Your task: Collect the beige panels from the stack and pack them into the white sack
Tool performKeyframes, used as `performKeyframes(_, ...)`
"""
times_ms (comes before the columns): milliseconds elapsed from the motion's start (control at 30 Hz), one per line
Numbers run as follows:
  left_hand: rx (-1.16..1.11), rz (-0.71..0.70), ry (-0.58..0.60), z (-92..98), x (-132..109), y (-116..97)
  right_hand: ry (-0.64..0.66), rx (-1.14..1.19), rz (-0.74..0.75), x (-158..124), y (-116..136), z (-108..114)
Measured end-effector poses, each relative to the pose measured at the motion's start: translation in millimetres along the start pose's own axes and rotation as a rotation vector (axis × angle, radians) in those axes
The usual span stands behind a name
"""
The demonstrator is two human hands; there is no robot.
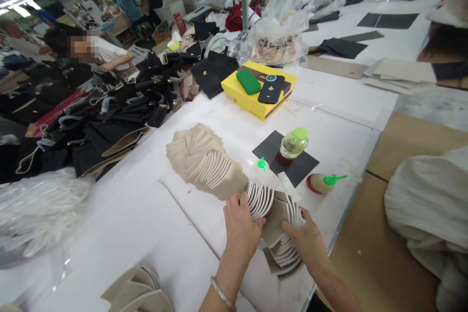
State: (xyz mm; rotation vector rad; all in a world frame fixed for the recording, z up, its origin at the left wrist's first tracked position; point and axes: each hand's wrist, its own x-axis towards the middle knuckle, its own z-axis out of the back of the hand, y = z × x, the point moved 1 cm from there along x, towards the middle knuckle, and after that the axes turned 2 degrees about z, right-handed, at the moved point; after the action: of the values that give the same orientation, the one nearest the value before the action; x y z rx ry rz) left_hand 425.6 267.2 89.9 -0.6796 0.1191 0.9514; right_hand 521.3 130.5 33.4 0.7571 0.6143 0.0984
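My left hand (241, 226) is closed at the left end of a fanned row of grey-beige leather-like pieces (272, 226) with pale curved edges. My right hand (309, 239) grips the right side of the same pieces, thumb on top and fingers partly hidden behind them. A flat grey-beige face shows between the two hands. Just beyond my left hand, a larger overlapping spread of the same beige pieces (204, 158) lies on the white table (146, 234). More such pieces (137, 292) sit at the bottom left.
Past my hands stand a green-capped jar (292, 145) on a black sheet (268, 144), a squeeze bottle (321, 183) and a small green-tipped bottle (261, 165). Farther off, a yellow box (241, 102) carries a phone (271, 89) and green case (248, 81). Black bags (120, 129) crowd the left.
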Motion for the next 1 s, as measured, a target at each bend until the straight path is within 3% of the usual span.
performKeyframes(167, -0.153, -0.157, 0.238, 10.9, 22.1, 18.3, 0.047, 0.095, 0.012, 8.0, 10.5, -9.2)
performKeyframes(300, -0.355, -0.229, 0.402, 11.6, 49.4, 35.9, 0.082, 0.207, 0.045, 10.4, 2.5, -3.0)
performKeyframes(533, -0.466, -0.106, 0.582, -21.0, 68.8, 48.7, 0.222, 0.502, 0.038, 13.2, -21.0, 9.1)
performKeyframes(633, -0.464, -0.044, 0.621, -30.4, 59.9, 48.5, 0.268, 0.618, 0.006, 10.7, -26.1, 12.3)
performKeyframes(800, -0.429, 0.009, 0.631, -26.6, 25.3, 33.3, 0.356, 0.791, -0.03, -9.4, -30.6, 22.5)
performKeyframes(900, -0.385, 0.003, 0.629, -24.8, -4.5, 15.4, 0.398, 0.893, -0.048, -28.4, -37.4, 41.1)
performKeyframes(1000, -0.34, -0.047, 0.588, -28.0, -38.9, -9.9, 0.402, 0.998, -0.059, -51.5, -51.3, 73.6)
